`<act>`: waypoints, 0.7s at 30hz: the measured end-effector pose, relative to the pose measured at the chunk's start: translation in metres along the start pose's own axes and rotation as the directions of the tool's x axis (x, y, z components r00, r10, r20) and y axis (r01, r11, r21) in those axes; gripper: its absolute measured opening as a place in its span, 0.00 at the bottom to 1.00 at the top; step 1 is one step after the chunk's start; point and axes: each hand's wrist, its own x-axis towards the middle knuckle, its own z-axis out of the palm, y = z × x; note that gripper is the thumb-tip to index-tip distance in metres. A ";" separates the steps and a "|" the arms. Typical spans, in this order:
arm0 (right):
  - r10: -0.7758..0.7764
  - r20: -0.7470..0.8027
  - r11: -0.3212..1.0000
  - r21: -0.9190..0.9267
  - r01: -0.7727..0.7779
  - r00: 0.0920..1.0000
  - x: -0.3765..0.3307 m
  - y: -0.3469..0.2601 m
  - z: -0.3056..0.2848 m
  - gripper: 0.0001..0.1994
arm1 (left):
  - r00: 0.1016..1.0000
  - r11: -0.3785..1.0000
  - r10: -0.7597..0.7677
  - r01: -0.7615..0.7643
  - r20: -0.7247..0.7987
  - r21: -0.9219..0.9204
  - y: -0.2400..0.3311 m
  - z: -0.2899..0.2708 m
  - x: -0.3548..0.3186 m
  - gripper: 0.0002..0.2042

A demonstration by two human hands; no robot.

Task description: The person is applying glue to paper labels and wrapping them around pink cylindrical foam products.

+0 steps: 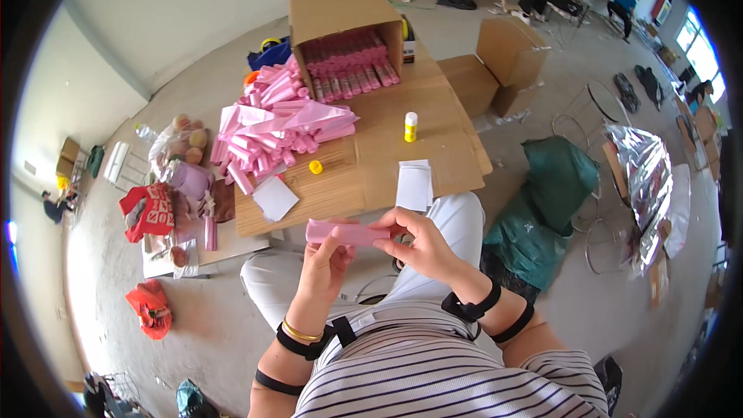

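Observation:
Between my hands, above my lap, is a small pink roll of thin sheet, held level. My left hand is closed round its left part, thumb on top. The fingers and thumb of my right hand pinch its right end. Just beyond them on the table lie white paper slips, with another white slip to the left. A yellow glue stick with a white top stands upright, and a yellow cap sits apart from it. Loose pink rolls are heaped at the left.
A cardboard box on its side holds rows of pink rolls at the table's back. Right of my legs slumps a green sack. A red bag and other bags crowd a low surface at left. Other people work far off.

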 end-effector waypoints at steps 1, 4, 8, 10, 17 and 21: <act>0.109 -0.001 0.986 0.128 -0.108 0.994 -0.006 0.008 -0.005 0.12 | 1.000 0.998 0.020 -0.021 0.022 0.067 -0.005 -0.004 0.004 0.10; 0.233 -0.013 0.938 0.267 -0.222 0.972 -0.022 0.036 -0.015 0.10 | 1.000 0.979 -0.019 0.015 0.019 0.204 -0.020 -0.003 0.016 0.10; 0.115 -0.106 0.993 0.014 -0.115 0.988 -0.030 0.046 -0.020 0.11 | 0.982 0.966 -0.167 0.182 -0.092 0.183 -0.038 -0.001 0.033 0.10; 0.142 -0.116 0.987 0.094 -0.131 0.983 -0.030 0.052 -0.027 0.11 | 0.981 0.971 -0.188 0.192 -0.038 0.144 -0.040 0.004 0.039 0.10; 0.393 0.018 0.822 0.441 -0.360 0.919 -0.025 0.070 -0.056 0.13 | 0.985 0.949 -0.167 0.151 0.035 0.277 -0.039 0.010 0.054 0.12; 0.245 -0.083 0.966 0.102 -0.236 0.966 -0.028 0.072 -0.054 0.15 | 0.967 0.952 -0.250 0.256 -0.058 0.168 -0.047 0.008 0.061 0.12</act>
